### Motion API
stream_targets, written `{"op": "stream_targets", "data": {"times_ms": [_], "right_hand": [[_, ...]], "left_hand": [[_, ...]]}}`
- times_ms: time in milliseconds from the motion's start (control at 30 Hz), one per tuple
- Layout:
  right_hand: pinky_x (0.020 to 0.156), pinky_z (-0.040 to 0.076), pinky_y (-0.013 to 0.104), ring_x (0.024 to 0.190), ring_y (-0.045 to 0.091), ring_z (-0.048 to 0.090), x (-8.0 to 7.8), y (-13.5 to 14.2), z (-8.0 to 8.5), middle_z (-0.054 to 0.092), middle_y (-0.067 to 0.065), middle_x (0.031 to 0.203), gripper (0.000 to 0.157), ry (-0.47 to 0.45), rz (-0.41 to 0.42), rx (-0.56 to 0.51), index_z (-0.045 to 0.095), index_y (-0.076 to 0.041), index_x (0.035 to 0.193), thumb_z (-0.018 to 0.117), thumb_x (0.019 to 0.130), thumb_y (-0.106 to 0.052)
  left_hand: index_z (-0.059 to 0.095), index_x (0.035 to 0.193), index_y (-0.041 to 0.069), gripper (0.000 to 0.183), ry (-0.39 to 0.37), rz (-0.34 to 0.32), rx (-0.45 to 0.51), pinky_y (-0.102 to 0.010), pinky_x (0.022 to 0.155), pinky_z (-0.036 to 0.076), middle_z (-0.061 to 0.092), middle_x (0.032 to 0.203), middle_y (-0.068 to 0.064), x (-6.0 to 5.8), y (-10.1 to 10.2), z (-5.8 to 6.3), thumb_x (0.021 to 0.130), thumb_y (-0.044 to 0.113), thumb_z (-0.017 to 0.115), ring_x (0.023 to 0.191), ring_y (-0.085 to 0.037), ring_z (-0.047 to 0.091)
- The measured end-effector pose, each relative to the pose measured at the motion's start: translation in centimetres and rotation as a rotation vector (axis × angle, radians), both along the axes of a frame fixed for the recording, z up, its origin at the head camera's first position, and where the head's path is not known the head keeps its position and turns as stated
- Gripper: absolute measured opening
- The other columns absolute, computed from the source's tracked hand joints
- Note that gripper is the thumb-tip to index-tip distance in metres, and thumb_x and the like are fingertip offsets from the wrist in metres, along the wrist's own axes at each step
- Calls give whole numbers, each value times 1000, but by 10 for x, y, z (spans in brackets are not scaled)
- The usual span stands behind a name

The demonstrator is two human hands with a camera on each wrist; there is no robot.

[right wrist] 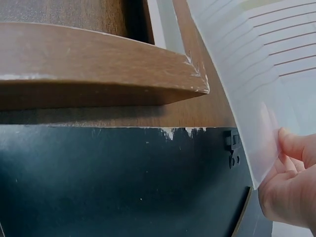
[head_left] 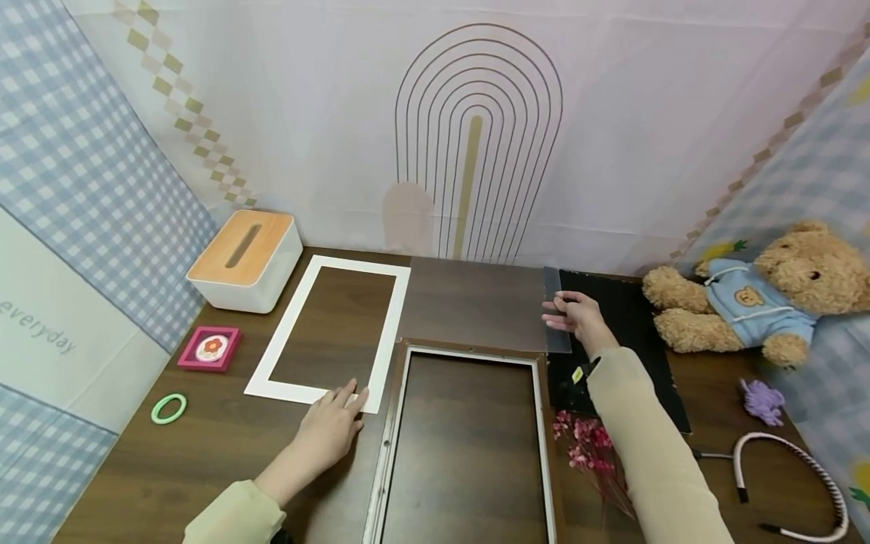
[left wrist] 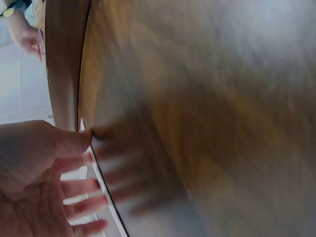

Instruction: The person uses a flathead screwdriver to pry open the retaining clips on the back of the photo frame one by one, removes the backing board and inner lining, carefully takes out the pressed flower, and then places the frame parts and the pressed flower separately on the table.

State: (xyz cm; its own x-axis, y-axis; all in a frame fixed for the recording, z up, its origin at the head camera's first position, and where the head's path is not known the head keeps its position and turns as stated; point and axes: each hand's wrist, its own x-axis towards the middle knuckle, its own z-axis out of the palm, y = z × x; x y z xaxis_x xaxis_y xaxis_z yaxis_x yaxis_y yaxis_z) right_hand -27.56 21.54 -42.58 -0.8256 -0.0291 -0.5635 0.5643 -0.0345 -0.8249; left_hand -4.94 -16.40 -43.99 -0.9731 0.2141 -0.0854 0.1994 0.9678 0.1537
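Observation:
My left hand [head_left: 331,425] rests with extended fingers on the lower right corner of a white picture mat [head_left: 280,389], a flat rectangular border lying on the table. In the left wrist view the fingers of the left hand [left wrist: 54,182] look spread, near a thin white edge. My right hand [head_left: 576,317] pinches the right edge of a clear plastic sheet [head_left: 476,302] between thumb and fingers. The sheet [right wrist: 247,84] looks slightly bent in the right wrist view. Below it lies a brown picture frame [head_left: 401,400] with a pale inner lip. A black backing board [head_left: 605,302] lies under my right forearm.
At the left are a tissue box [head_left: 246,264], a pink square box [head_left: 197,355] and a green ring [head_left: 157,412]. On the right are a teddy bear [head_left: 754,302], a purple clip [head_left: 763,400], a headband [head_left: 829,483] and pink dried flowers [head_left: 587,446].

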Motion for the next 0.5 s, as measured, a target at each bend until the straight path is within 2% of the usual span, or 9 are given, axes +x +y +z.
{"op": "stream_targets", "data": {"times_ms": [100,167,267,400,500], "right_hand": [[66,58,26,59,12,69,1,1,1,69,-7,69,53,5,12,-13,21,-4,146,42,98,-7],[66,58,26,59,12,69,1,0,0,69,-7,71,53,13,19,-8,21,-3,146,42,98,-7],[65,58,26,58,11,69,1,-5,-2,69,-7,70,52,30,24,8,23,-1,145,42,97,-6],[64,58,27,57,11,68,-3,-14,-9,64,-5,64,49,65,46,62,26,4,142,43,97,-6],[61,58,27,54,10,66,-6,-17,-16,62,-3,61,46,87,65,132,27,6,139,42,97,-6]], "left_hand": [[56,126,1,44,43,6,-23,-44,89,50,53,131,-24,4,4,1,86,18,63,109,-38,56],[57,125,0,43,57,9,-23,-41,81,54,53,130,-25,5,5,1,86,17,63,106,-37,56],[56,127,1,43,23,24,12,-39,71,56,51,132,-25,5,2,2,86,15,63,107,-36,54],[56,127,1,43,-35,55,97,-43,75,55,48,136,-25,4,-3,1,86,11,64,115,-39,51],[57,125,-1,41,-25,54,140,-42,76,55,48,134,-27,5,-5,-1,85,9,64,117,-41,51]]}}
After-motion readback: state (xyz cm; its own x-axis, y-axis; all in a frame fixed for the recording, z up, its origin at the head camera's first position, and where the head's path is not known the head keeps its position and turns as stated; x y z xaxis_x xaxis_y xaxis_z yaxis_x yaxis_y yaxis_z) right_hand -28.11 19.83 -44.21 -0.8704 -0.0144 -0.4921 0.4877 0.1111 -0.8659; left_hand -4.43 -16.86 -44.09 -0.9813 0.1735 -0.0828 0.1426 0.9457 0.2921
